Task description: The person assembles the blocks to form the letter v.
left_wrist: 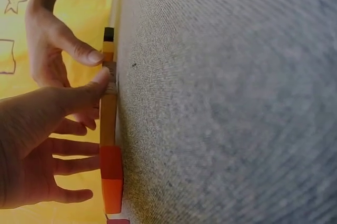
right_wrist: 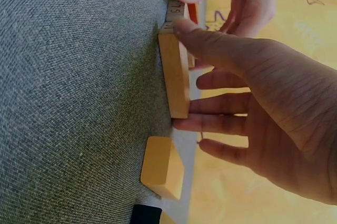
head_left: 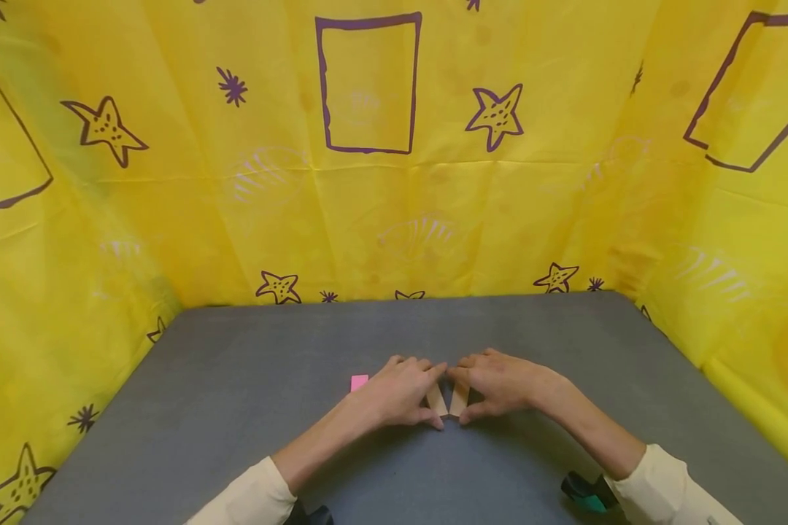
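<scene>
Two plain wooden blocks, left (head_left: 436,400) and right (head_left: 459,399), lie on the grey table, their near ends meeting in a V. My left hand (head_left: 403,390) holds the left block, thumb at its near end and fingers beyond it. The right block is between thumb and fingers of my right hand (head_left: 502,383). In the right wrist view, the right block (right_wrist: 175,74) shows its long side, with my right thumb on its dark-marked end; my left thumb is close by. The left wrist view shows the left block (left_wrist: 108,119) under my left thumb. The hands partly cover both blocks.
A pink block (head_left: 359,382) sits left of my left hand. The left wrist view shows a red-orange block (left_wrist: 111,176). A yellow block (right_wrist: 160,166) and a black one (right_wrist: 146,214) appear in the right wrist view. Yellow patterned cloth (head_left: 368,219) surrounds the table's back and sides.
</scene>
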`<state>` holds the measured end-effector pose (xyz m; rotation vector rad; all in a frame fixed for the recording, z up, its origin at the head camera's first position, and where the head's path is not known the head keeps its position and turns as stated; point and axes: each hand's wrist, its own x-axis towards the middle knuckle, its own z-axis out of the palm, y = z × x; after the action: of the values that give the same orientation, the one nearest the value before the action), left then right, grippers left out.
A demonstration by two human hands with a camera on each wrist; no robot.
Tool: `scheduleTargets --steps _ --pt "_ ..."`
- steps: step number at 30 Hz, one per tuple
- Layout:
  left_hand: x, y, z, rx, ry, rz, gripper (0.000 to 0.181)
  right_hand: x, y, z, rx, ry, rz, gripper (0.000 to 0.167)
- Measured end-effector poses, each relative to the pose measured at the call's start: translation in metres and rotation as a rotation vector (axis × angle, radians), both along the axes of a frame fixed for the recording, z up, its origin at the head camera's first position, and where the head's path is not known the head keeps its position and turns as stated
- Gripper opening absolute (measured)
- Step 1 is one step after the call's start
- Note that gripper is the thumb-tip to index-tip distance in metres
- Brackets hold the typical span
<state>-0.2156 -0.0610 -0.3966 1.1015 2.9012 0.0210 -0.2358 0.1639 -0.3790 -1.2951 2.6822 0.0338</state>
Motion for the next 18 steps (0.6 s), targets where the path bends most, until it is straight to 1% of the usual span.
scheduleTargets --steps 6,8,10,14,18 --pt "0.0 0.0 0.003 0.045 -0.033 0.012 0.093 -0.001 0.003 0.006 -0.005 -0.019 -0.021 0.074" --pt "-0.001 0.0 0.005 0.049 -0.03 0.014 0.092 -0.002 0.005 0.009 -0.01 -0.017 -0.029 0.074" --pt "-0.002 0.001 0.006 0.035 -0.019 0.011 0.093 -0.002 0.006 0.011 -0.017 -0.016 -0.028 0.073" --pt "-0.003 0.003 0.007 0.018 -0.011 0.011 0.094 -0.002 0.006 0.012 -0.04 -0.017 -0.009 0.065" --pt "-0.004 0.004 0.008 0.02 -0.016 0.01 0.095 -0.002 0.005 0.008 -0.063 -0.015 0.009 0.053"
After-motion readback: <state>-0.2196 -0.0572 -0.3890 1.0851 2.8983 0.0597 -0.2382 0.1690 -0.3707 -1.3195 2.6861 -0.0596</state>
